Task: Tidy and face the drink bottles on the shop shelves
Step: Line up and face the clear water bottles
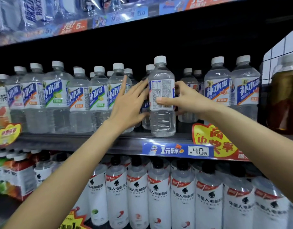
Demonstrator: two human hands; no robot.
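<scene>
The middle shelf (86, 142) carries a long row of clear drink bottles with white caps and blue-and-white labels. Most of the row, for instance the neighbouring bottles (99, 98) to the left, shows its brand face to the aisle. To the right of centre there is a gap in the front rank, and bottles further back are visible through it.

The bottle in hand (162, 96) stands at the near edge of this shelf, forward of the row and above the price strip (178, 151). Its label shows the small-print back panel, so it is not yet faced. It appears upright, with its base on or just above the shelf; which of the two cannot be told.

The right hand (187, 98) grips this bottle at label height, thumb across the front and fingers curled round the far side. The left hand (131, 103) lies against the bottle's left flank with its fingers (124, 85) straight and spread, clamped on nothing.

Judgement: the step is rotating the bottle until the brand face points outward. It would be done well by turning about the upright axis with the right hand, the flat left hand steadying, keeping the base low so the bottle cannot topple off the edge. It should then line up with the front rank, label height matched to its neighbours, without nudging the bottles just behind.
</scene>
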